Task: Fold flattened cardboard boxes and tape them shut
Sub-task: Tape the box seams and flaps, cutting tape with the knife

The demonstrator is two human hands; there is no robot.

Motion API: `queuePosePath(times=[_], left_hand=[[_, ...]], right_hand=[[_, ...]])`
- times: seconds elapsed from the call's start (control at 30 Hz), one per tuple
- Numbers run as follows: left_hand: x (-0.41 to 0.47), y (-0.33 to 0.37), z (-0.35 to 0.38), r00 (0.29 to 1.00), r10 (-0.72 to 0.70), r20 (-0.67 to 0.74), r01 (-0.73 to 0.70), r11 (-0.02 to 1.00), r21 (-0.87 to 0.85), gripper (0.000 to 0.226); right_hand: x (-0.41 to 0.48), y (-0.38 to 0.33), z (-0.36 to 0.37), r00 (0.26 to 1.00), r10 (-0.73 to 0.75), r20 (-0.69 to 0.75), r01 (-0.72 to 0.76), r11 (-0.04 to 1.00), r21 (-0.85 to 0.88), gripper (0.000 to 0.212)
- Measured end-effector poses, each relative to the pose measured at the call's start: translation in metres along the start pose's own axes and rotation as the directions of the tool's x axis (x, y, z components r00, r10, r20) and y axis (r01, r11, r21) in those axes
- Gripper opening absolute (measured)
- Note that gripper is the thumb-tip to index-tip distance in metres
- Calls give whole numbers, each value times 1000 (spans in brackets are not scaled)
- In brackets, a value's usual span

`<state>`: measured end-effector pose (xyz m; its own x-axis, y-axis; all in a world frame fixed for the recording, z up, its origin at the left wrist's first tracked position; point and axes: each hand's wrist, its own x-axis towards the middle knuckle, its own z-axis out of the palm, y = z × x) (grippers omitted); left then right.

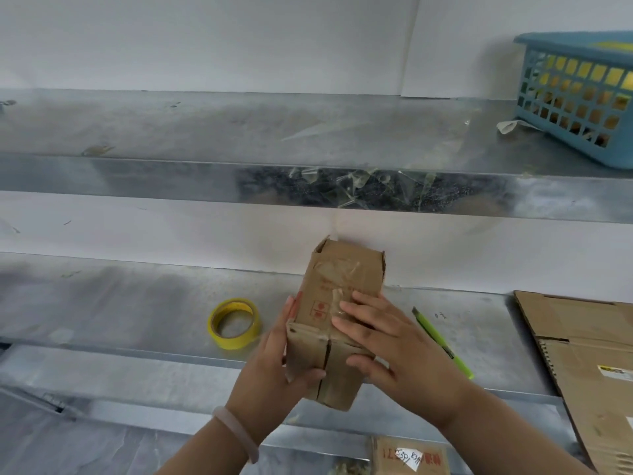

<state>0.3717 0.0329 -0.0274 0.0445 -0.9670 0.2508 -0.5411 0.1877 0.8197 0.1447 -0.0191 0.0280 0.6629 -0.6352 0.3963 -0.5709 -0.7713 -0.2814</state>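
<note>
A dull grey metal table (120, 303) runs along a white wall (205, 39), and above it a metal shelf (205, 132) of the same kind carries scraps of clear tape stuck along its front edge. A blue basket (575, 97) with yellow showing through its holes stands at the shelf's right end. On the table lie a yellow tape roll (236, 341) to the left, a green knife (460, 363) to the right, and sheets of flat cardboard (582, 337) at the far right, one with a small yellow label too blurred to read. The box (337, 286) is held over the table's front edge, between roll and knife. Its long axis runs away from the person toward the wall. The near end, two flaps meeting at a middle seam, faces the camera, and the far end is open. Red print marks its top face, unreadable, under crinkled clear tape. The left hand (270, 368), with a pale bracelet (236, 433) at the wrist, has its grip clamped on the box's left side, thumb across the near flaps. The right hand (397, 351) lies spread on the top face, fingers apart and fairly straight. A second small box (411, 455) at the bottom edge bears red characters and a white handwritten slip I cannot read surely.
</note>
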Motion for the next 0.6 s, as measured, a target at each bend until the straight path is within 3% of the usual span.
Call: queuePosePath(times=[0.1, 0.17, 0.3, 0.6], left_hand=[[-10, 4, -1, 995, 48, -93, -53, 998, -45, 97], [-5, 5, 1, 992, 67, -108, -74, 996, -58, 94], [16, 0, 7, 998, 64, -10, -64, 996, -59, 88], [34, -29, -15, 985, 46, 169, -43, 999, -20, 92]], right_hand=[[0, -2, 0, 994, -95, -45, 96, 995, 3, 44], [3, 2, 4, 996, -61, -68, 62, 998, 6, 43], [7, 16, 11, 994, 113, -13, -114, 992, -55, 47], [18, -3, 16, 961, 275, 4, -270, 948, -169, 50]])
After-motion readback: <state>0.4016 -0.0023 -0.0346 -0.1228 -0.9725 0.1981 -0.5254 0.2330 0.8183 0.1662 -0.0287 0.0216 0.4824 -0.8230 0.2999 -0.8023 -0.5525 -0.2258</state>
